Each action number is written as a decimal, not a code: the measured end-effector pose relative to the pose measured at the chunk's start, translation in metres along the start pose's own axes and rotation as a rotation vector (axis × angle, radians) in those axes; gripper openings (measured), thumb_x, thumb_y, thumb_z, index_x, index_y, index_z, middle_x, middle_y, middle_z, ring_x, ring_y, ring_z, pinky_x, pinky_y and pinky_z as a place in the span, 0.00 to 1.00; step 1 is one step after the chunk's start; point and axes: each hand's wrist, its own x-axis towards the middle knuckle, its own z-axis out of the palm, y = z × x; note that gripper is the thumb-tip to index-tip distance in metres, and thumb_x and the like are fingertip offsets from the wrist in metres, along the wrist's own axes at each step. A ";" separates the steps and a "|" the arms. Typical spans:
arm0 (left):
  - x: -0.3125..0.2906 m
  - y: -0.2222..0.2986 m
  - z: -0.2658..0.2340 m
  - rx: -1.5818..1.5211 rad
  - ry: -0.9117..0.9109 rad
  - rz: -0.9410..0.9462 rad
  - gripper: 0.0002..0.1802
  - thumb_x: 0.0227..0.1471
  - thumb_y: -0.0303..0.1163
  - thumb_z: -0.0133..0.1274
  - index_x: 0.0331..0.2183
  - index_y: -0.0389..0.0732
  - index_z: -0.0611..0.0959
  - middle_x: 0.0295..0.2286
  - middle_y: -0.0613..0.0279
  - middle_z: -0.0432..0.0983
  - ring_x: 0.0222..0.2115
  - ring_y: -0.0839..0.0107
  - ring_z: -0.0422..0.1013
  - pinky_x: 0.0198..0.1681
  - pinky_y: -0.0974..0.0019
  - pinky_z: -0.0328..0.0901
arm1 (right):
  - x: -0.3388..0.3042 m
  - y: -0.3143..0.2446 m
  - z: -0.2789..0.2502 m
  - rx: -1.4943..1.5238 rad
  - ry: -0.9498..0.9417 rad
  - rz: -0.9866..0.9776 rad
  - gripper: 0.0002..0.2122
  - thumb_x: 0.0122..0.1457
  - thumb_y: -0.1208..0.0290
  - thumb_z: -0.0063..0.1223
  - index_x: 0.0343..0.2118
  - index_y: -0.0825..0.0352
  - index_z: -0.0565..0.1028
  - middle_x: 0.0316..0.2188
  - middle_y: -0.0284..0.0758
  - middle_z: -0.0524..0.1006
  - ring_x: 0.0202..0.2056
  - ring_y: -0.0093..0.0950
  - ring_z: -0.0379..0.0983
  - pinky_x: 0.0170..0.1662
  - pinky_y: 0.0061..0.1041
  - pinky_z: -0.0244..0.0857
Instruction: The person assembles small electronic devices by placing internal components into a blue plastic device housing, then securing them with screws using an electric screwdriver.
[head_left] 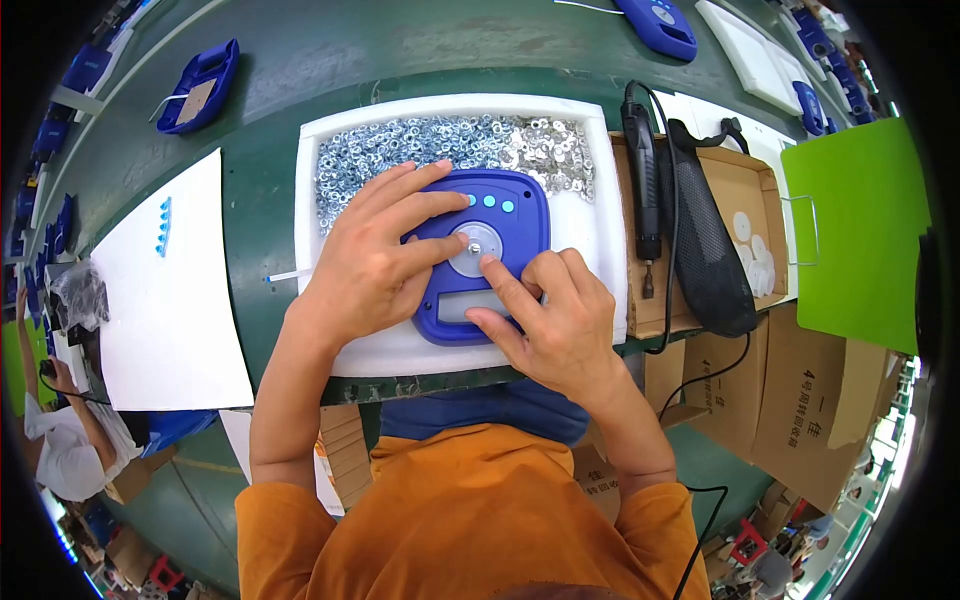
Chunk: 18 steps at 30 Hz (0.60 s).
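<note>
A blue plastic housing (520,200) lies on the white foam tray (600,290), bearing a row of light-blue buttons (489,201), a clear round disc (462,264) and a rectangular window. At the disc's middle sits a small metal nut (475,248). My left hand (375,260) rests over the housing's left side with fingers spread, one fingertip at the buttons and another on the disc. My right hand (560,315) touches the disc's lower edge with its index finger; its thumb lies near the window and the other fingers curl. Nothing shows between its fingers.
Loose nuts (400,145) and flat washers (550,150) fill the tray's far part. A power screwdriver (642,180) and black mesh sleeve (705,240) lie across a cardboard box (770,200) holding clear discs (757,265). Left is a white board (180,320); another blue housing (200,88) lies beyond.
</note>
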 end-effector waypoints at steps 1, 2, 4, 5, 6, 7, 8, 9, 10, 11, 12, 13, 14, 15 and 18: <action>0.000 0.000 0.000 0.001 0.000 0.003 0.20 0.45 0.16 0.63 0.39 0.44 0.98 0.54 0.56 0.88 0.68 0.48 0.74 0.75 0.37 0.65 | 0.000 0.000 0.000 0.001 -0.001 0.001 0.23 0.59 0.54 0.76 0.52 0.64 0.88 0.31 0.30 0.68 0.33 0.29 0.68 0.32 0.29 0.66; 0.000 0.000 0.000 0.003 0.000 0.005 0.20 0.45 0.16 0.63 0.39 0.44 0.98 0.54 0.56 0.88 0.68 0.48 0.74 0.75 0.37 0.65 | 0.000 0.000 0.000 0.003 0.004 0.006 0.23 0.59 0.54 0.76 0.52 0.64 0.88 0.31 0.29 0.68 0.33 0.29 0.68 0.32 0.29 0.66; 0.000 0.000 -0.001 0.000 -0.002 0.002 0.20 0.45 0.16 0.63 0.39 0.44 0.98 0.54 0.57 0.88 0.68 0.48 0.74 0.75 0.37 0.65 | 0.000 -0.001 0.000 0.006 0.008 0.012 0.23 0.59 0.54 0.76 0.52 0.64 0.88 0.31 0.29 0.68 0.33 0.29 0.68 0.32 0.29 0.66; 0.000 0.000 -0.001 -0.003 -0.003 0.000 0.20 0.45 0.16 0.63 0.39 0.44 0.98 0.54 0.57 0.88 0.68 0.49 0.74 0.75 0.36 0.65 | 0.000 -0.001 0.000 0.006 0.005 0.015 0.23 0.59 0.54 0.76 0.52 0.64 0.88 0.31 0.29 0.68 0.33 0.29 0.68 0.32 0.29 0.66; 0.000 0.000 0.000 -0.003 -0.003 0.000 0.20 0.45 0.16 0.63 0.39 0.44 0.98 0.54 0.57 0.88 0.68 0.49 0.74 0.75 0.36 0.65 | 0.000 -0.001 0.000 0.005 0.002 0.017 0.23 0.59 0.54 0.76 0.52 0.64 0.88 0.31 0.29 0.68 0.33 0.29 0.68 0.32 0.29 0.66; 0.000 0.000 0.000 -0.003 -0.003 -0.004 0.20 0.45 0.16 0.63 0.39 0.45 0.98 0.53 0.57 0.88 0.68 0.49 0.74 0.75 0.37 0.65 | 0.000 -0.001 0.000 0.006 0.002 0.018 0.23 0.59 0.54 0.76 0.52 0.64 0.88 0.31 0.29 0.68 0.33 0.29 0.68 0.32 0.29 0.66; 0.000 0.000 0.000 -0.002 -0.003 -0.007 0.20 0.45 0.16 0.64 0.39 0.45 0.98 0.53 0.57 0.89 0.68 0.49 0.75 0.75 0.37 0.64 | 0.000 -0.001 0.000 0.004 -0.005 0.017 0.23 0.59 0.54 0.76 0.52 0.64 0.88 0.32 0.29 0.68 0.34 0.29 0.68 0.32 0.29 0.66; 0.000 0.000 0.000 -0.002 -0.003 -0.007 0.20 0.45 0.16 0.64 0.39 0.45 0.98 0.53 0.57 0.89 0.68 0.49 0.75 0.75 0.37 0.64 | 0.000 -0.001 0.000 0.003 -0.012 0.017 0.23 0.59 0.54 0.76 0.52 0.64 0.88 0.32 0.30 0.68 0.34 0.29 0.68 0.32 0.29 0.66; 0.000 0.000 0.000 0.001 -0.003 -0.009 0.20 0.45 0.16 0.64 0.39 0.45 0.98 0.53 0.57 0.89 0.68 0.49 0.75 0.75 0.37 0.64 | 0.000 -0.001 -0.001 0.003 -0.012 0.017 0.23 0.59 0.54 0.76 0.52 0.64 0.88 0.32 0.30 0.68 0.34 0.29 0.68 0.32 0.29 0.66; 0.000 0.000 0.000 0.005 -0.003 -0.010 0.20 0.46 0.16 0.64 0.39 0.45 0.98 0.53 0.57 0.89 0.68 0.49 0.75 0.75 0.37 0.64 | 0.000 -0.001 -0.001 0.006 -0.021 0.017 0.24 0.59 0.54 0.77 0.52 0.64 0.88 0.32 0.30 0.68 0.34 0.29 0.68 0.32 0.29 0.67; 0.000 0.000 0.000 0.005 -0.003 -0.010 0.20 0.46 0.16 0.64 0.39 0.45 0.98 0.53 0.57 0.89 0.68 0.49 0.75 0.75 0.37 0.64 | 0.000 -0.001 -0.002 0.009 -0.029 0.017 0.24 0.58 0.54 0.77 0.53 0.65 0.88 0.33 0.30 0.68 0.34 0.29 0.69 0.32 0.30 0.67; 0.000 0.000 -0.001 0.006 -0.005 -0.011 0.20 0.46 0.16 0.64 0.39 0.45 0.98 0.54 0.57 0.89 0.68 0.49 0.74 0.75 0.37 0.64 | 0.001 -0.001 -0.002 0.009 -0.030 0.016 0.24 0.58 0.54 0.77 0.53 0.65 0.88 0.33 0.30 0.68 0.34 0.29 0.69 0.32 0.30 0.67; 0.000 0.000 0.000 0.007 -0.006 -0.012 0.20 0.46 0.16 0.64 0.39 0.45 0.98 0.54 0.57 0.89 0.68 0.49 0.74 0.75 0.37 0.64 | 0.001 -0.001 -0.002 0.006 -0.036 0.016 0.24 0.58 0.54 0.77 0.53 0.65 0.88 0.33 0.30 0.68 0.34 0.29 0.69 0.32 0.30 0.67; 0.000 0.000 0.000 0.006 -0.006 -0.012 0.20 0.46 0.16 0.64 0.39 0.45 0.98 0.54 0.57 0.89 0.68 0.49 0.74 0.75 0.37 0.64 | 0.001 -0.001 -0.002 0.003 -0.042 0.015 0.25 0.58 0.54 0.77 0.53 0.65 0.88 0.33 0.30 0.69 0.34 0.29 0.69 0.32 0.30 0.67; -0.001 -0.001 0.001 0.011 -0.007 -0.014 0.19 0.47 0.16 0.64 0.39 0.46 0.98 0.54 0.58 0.89 0.68 0.50 0.74 0.75 0.37 0.64 | 0.002 -0.001 -0.004 0.010 -0.064 0.018 0.25 0.58 0.53 0.77 0.53 0.65 0.88 0.33 0.31 0.69 0.34 0.29 0.69 0.33 0.30 0.68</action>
